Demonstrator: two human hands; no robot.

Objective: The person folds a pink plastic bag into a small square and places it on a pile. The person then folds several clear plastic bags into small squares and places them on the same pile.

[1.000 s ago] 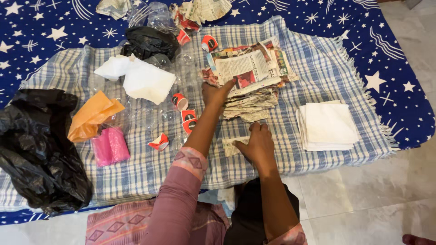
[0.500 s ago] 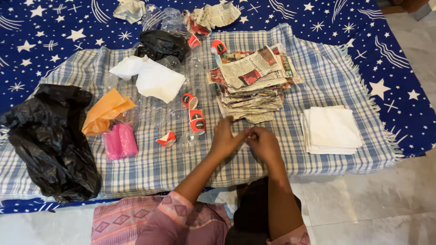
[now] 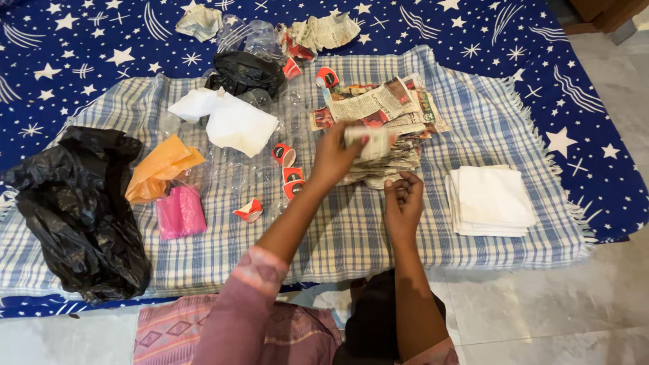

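One small folded slip of paper (image 3: 368,140) was pinched in the left hand (image 3: 336,157), fingers closed around its near end, and it was held up just over the newspaper stack (image 3: 382,120). The right hand (image 3: 403,196) was curled loosely just in front of that stack, and whether anything was gripped in it couldn't be told. Left of the stack, clear plastic bottles with red labels (image 3: 287,165) were scattered, with a white tissue (image 3: 238,125) beyond them. Right of the stack, folded white napkins (image 3: 490,199) were piled. Honestly, with so light a pinch the slip could probably get dropped into the stack, or the loose top sheets could get dragged off.
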